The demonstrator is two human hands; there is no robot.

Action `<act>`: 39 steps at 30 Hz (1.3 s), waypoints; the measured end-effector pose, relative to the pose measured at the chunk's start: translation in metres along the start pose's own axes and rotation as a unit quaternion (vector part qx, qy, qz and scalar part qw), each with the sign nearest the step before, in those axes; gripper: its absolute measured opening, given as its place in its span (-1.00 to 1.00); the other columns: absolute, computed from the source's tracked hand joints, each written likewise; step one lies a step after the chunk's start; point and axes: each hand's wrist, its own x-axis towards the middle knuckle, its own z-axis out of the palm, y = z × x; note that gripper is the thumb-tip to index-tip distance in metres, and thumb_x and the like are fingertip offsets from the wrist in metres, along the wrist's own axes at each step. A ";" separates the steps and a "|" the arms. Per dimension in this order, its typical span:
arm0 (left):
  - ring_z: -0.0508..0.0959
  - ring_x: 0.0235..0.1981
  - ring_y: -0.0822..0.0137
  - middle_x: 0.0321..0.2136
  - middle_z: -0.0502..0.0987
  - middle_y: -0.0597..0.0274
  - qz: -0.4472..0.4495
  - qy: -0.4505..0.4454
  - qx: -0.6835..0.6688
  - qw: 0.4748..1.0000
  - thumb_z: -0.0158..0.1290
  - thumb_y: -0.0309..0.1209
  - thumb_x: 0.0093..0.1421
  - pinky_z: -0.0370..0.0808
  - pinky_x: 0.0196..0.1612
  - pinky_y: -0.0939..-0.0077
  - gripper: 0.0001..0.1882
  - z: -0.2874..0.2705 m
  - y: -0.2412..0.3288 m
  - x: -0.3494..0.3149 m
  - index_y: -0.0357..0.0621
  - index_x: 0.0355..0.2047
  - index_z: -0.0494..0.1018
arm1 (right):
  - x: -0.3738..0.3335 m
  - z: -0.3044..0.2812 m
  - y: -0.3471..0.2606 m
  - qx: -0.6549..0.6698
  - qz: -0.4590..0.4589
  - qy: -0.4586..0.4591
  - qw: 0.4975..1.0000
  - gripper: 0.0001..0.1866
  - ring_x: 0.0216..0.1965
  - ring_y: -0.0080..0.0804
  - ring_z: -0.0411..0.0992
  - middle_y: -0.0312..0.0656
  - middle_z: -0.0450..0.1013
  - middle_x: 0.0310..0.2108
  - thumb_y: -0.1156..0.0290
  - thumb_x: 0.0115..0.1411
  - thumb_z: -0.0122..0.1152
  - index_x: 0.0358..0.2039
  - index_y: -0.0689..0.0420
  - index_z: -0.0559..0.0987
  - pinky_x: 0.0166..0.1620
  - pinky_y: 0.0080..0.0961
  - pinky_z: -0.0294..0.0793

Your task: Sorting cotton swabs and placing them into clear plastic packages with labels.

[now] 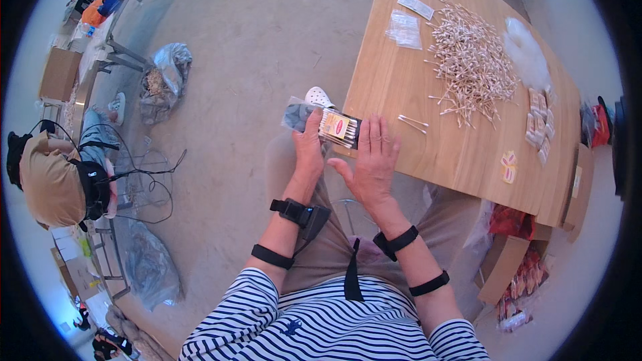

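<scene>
A pack of cotton swabs (339, 128) with a yellow and red label lies at the table's near left corner. My left hand (308, 150) grips its left end, thumb up along the pack. A clear plastic flap (294, 114) sticks out past that thumb. My right hand (370, 167) lies with fingers stretched out at the pack's dark right end, thumb spread apart. Two loose cotton swabs (413, 124) rest on the table just right of my right fingers. Farther back is a large heap of loose swabs (470, 57).
On the wooden table (448, 154) lie clear bags (404, 29), a white plastic bag (525, 53), stacked filled packs (538, 120) and yellow label cards (509, 167). An open carton (503, 269) stands below its right edge. Another person (63, 177) sits at the far left.
</scene>
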 end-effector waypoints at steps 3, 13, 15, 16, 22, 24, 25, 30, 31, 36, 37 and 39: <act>0.59 -0.24 0.46 -0.20 0.56 0.30 0.010 0.000 -0.008 1.000 0.19 -0.26 0.27 0.56 -0.17 0.50 -0.65 0.000 0.000 0.000 -0.22 -0.05 0.46 | 0.011 -0.007 -0.001 0.013 -0.009 -0.002 1.000 0.05 0.45 0.00 -0.08 0.01 0.08 0.40 -0.25 0.03 0.25 0.31 0.31 0.24 0.35 0.35 -0.17; 0.59 -0.23 0.45 -0.20 0.56 0.29 -0.002 0.001 0.006 1.000 0.13 -0.28 0.30 0.55 -0.16 0.51 -0.69 -0.002 0.001 -0.003 -0.23 -0.06 0.47 | 0.009 0.008 0.001 -0.007 -0.048 -0.003 0.999 0.02 0.45 -0.02 -0.05 -0.03 0.11 0.39 -0.26 0.03 0.23 0.29 0.31 0.29 0.35 0.38 -0.20; 0.59 -0.22 0.44 -0.20 0.56 0.29 -0.003 -0.003 0.007 1.000 0.14 -0.28 0.30 0.55 -0.15 0.50 -0.69 -0.003 0.002 -0.003 -0.23 -0.07 0.47 | 0.008 0.009 0.001 -0.010 -0.049 -0.004 0.999 0.01 0.45 -0.04 -0.05 -0.02 0.13 0.38 -0.25 0.03 0.23 0.28 0.31 0.30 0.35 0.36 -0.20; 0.59 -0.21 0.44 -0.20 0.57 0.28 -0.004 -0.007 0.007 1.000 0.15 -0.27 0.29 0.55 -0.13 0.49 -0.69 -0.003 0.002 -0.003 -0.23 -0.07 0.47 | 0.008 0.010 0.002 -0.010 -0.049 -0.003 0.999 0.01 0.45 -0.04 -0.05 -0.02 0.13 0.38 -0.25 0.03 0.23 0.28 0.31 0.30 0.35 0.36 -0.20; 0.44 -0.55 0.57 -0.48 0.48 0.44 -0.068 -0.008 -0.008 0.998 0.10 -0.08 0.32 0.35 -0.55 0.63 -0.70 -0.004 0.003 -0.003 -0.05 -0.24 0.49 | 0.012 -0.005 0.010 0.052 -0.046 0.058 0.996 -0.09 0.41 -0.03 0.04 0.02 0.20 0.33 -0.17 0.10 0.23 0.23 0.34 0.35 0.36 0.26 -0.13; 0.35 -0.62 0.58 -0.54 0.41 0.47 -0.098 -0.008 0.014 0.995 0.06 -0.03 0.33 0.24 -0.60 0.64 -0.68 -0.009 0.010 -0.017 0.00 -0.31 0.45 | 0.015 -0.025 0.013 0.063 -0.105 0.100 0.987 -0.27 0.25 0.10 0.25 0.11 0.34 0.17 0.01 0.15 0.27 0.15 0.34 0.40 0.30 0.08 0.10; 0.26 -0.68 0.60 -0.61 0.34 0.50 -0.130 -0.005 0.037 0.991 0.02 0.01 0.34 0.13 -0.66 0.65 -0.66 -0.009 0.011 -0.025 0.05 -0.38 0.42 | 0.015 -0.032 0.013 0.053 -0.107 0.115 0.986 -0.27 0.25 0.10 0.25 0.11 0.34 0.17 0.01 0.15 0.27 0.15 0.34 0.40 0.30 0.08 0.10; 0.30 -0.61 0.53 -0.60 0.32 0.40 -0.092 -0.112 0.137 0.980 -0.07 -0.10 0.40 0.25 -0.54 0.60 -0.68 -0.027 0.024 -0.082 -0.01 -0.41 0.36 | 0.001 -0.063 -0.005 0.189 -0.160 0.117 0.962 -0.46 -0.08 0.11 0.41 0.08 0.46 -0.13 0.10 0.11 0.32 -0.14 0.35 0.51 0.04 -0.01 0.38; 0.36 -0.55 0.48 -0.57 0.36 0.33 -0.090 -0.152 0.147 0.973 -0.08 -0.15 0.40 0.33 -0.47 0.55 -0.71 -0.025 0.026 -0.089 -0.06 -0.38 0.37 | -0.003 -0.064 -0.012 0.207 -0.152 0.111 0.960 -0.50 -0.10 0.11 0.42 0.06 0.47 -0.17 0.10 0.11 0.32 -0.19 0.33 0.52 0.02 -0.01 0.40; 0.49 -0.26 0.20 -0.35 0.50 0.04 -0.201 -0.438 0.054 0.874 -0.11 -0.08 0.40 0.43 -0.15 0.32 -0.58 0.001 0.021 -0.130 -0.24 -0.28 0.46 | -0.024 -0.084 -0.055 0.266 -0.211 0.125 0.932 -0.55 -0.07 0.13 0.50 0.03 0.53 -0.21 0.11 0.07 0.39 -0.23 0.25 0.59 0.04 -0.04 0.49; 0.49 -0.26 0.20 -0.35 0.50 0.04 -0.193 -0.451 0.054 0.869 -0.11 -0.08 0.40 0.43 -0.15 0.32 -0.58 0.007 0.010 -0.127 -0.24 -0.28 0.46 | -0.029 -0.084 -0.059 0.309 -0.240 0.107 0.914 -0.56 -0.08 0.12 0.50 0.02 0.53 -0.22 0.12 0.07 0.40 -0.23 0.24 0.59 0.03 -0.05 0.50; 0.48 -0.27 0.19 -0.35 0.49 0.08 -0.385 -0.538 -0.111 0.742 -0.12 0.04 0.38 0.43 -0.17 0.33 -0.48 0.005 -0.023 -0.125 -0.24 -0.34 0.47 | -0.037 -0.091 -0.063 0.346 -0.276 0.095 0.891 -0.58 -0.09 0.11 0.51 0.02 0.53 -0.23 0.13 0.08 0.40 -0.23 0.24 0.59 0.03 -0.07 0.50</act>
